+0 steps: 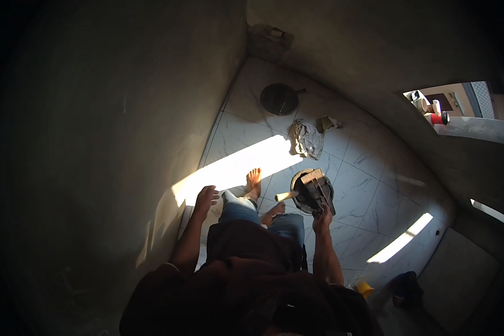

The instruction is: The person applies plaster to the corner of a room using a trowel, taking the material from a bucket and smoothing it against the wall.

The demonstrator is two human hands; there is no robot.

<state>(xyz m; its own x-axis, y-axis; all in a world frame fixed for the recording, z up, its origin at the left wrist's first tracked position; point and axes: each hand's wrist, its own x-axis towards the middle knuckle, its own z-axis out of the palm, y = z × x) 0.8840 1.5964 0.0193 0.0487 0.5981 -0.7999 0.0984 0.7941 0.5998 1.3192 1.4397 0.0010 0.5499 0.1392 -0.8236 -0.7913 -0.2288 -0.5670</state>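
Note:
My right hand [322,217] is closed on a plastering trowel [323,193], a flat tool with a long dark plate, held over a round black mortar pan [302,204]. A brownish block-like piece [312,176] shows at the trowel's far end; whether it belongs to the tool I cannot tell. From the pan's left rim sticks out a pale wooden handle [286,196], its other end hidden inside. To the left, my left hand [207,197] hangs beside the grey plastered wall [106,140], fingers apart and slightly bent, with nothing in them.
Ahead on the marbled tile floor [369,196] lie a second dark round pan [279,99], a crumpled pale sack [307,139] and a small brownish container [326,124]. A yellow object [364,289] sits low at the right. Several items stand at the wall opening [470,126].

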